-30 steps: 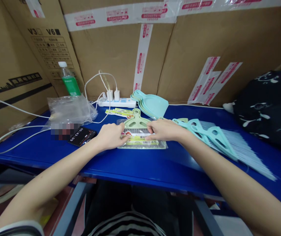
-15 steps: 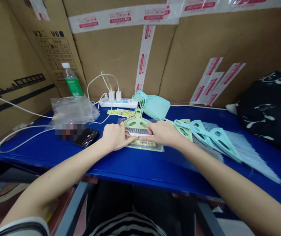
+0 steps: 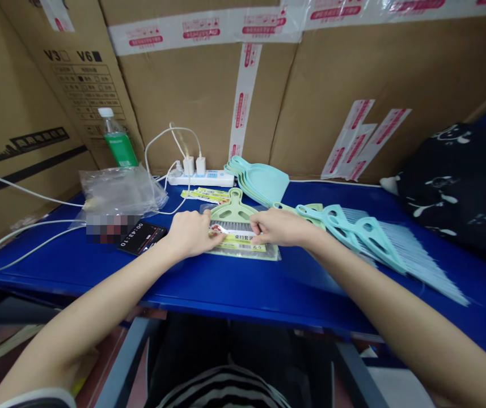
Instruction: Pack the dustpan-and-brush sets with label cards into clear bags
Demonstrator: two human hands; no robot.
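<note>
Hands [image 3: 191, 232] touch packaging [image 3: 243, 247] on a blue table [image 3: 225, 289] before cardboard [image 3: 200, 96].

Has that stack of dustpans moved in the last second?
No: the dustpan stack keeps its place beside the right end of the power strip; just the view shifted slightly.

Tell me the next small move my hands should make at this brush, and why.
Perhaps press the yellow-and-white label flat: it lies across the bristles of the green brush, and your left hand and right hand are at its opposite ends.
</note>
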